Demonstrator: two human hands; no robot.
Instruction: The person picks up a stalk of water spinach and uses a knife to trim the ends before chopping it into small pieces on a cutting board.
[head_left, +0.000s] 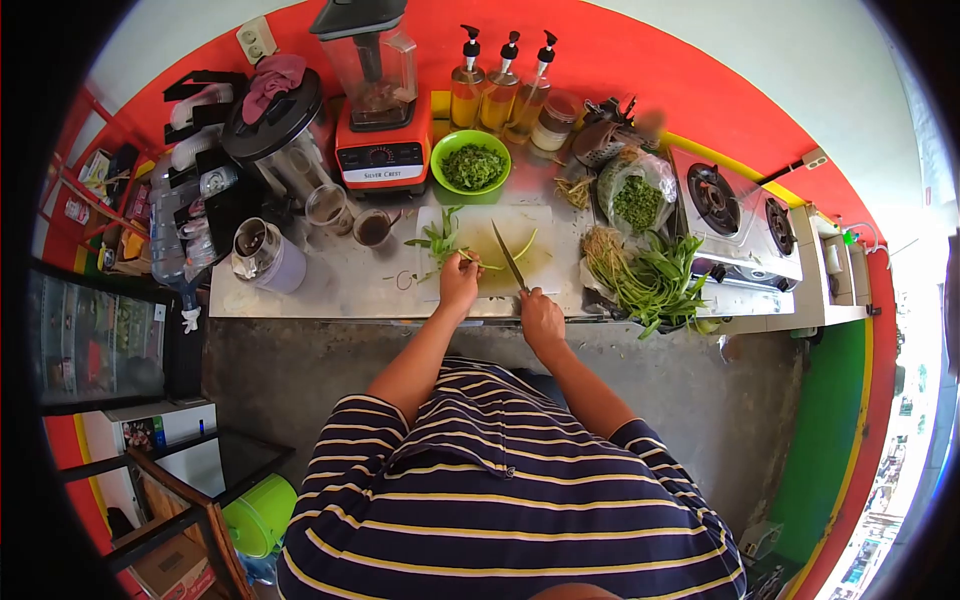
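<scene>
My left hand (460,280) is closed on green leafy stems (437,237) over the left part of a white cutting board (540,222). The leaves spread up and to the left of my fingers. Just right of it, my right hand (541,316) grips a knife (509,257) by its handle at the board's front edge. The blade points up and to the left. A cut piece of stem lies on the board to the right of the blade. Behind the board, a green bowl (440,150) holds chopped greens (472,167).
Bunches of leafy greens (660,280) lie right of the board, below a plastic bag of small greens (636,203). A gas stove (743,215) is further right. At the back stand a blender (383,140) and pump bottles (498,95). Cups (374,230) stand left.
</scene>
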